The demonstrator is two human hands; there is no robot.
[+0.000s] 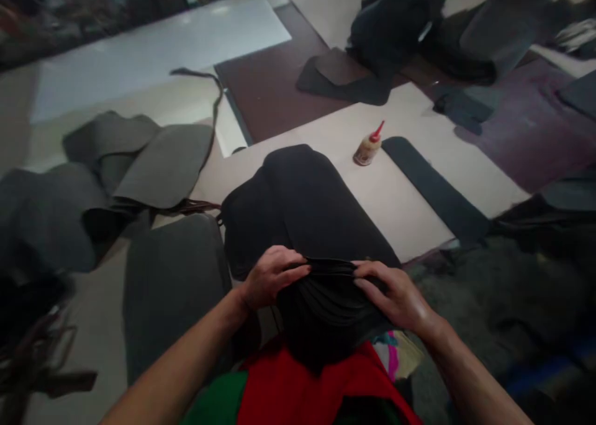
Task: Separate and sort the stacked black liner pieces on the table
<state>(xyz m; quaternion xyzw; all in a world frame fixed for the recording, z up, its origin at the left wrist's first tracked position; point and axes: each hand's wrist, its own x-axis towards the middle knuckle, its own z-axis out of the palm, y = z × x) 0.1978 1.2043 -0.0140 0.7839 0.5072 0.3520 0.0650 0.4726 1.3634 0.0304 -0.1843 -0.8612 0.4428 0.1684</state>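
Note:
A stack of black sheet pieces [335, 316] hangs over the near edge of the table, its layers fanned. At its left side my left hand [274, 276] pinches the upper layers between thumb and fingers. My right hand [391, 291] grips the same layers from the right, thumb below and fingers on top. Beyond the hands, large black panels [307, 201] with rounded corners lie flat and overlapping. What the sheets are made of, I cannot tell for certain.
A glue bottle with a red nozzle [369, 146] stands beyond the panels, beside a dark strip [433, 189]. Grey cut pieces [167, 164] lie at left, near a dark panel [174, 301]. A black heap [395, 27] sits at the back.

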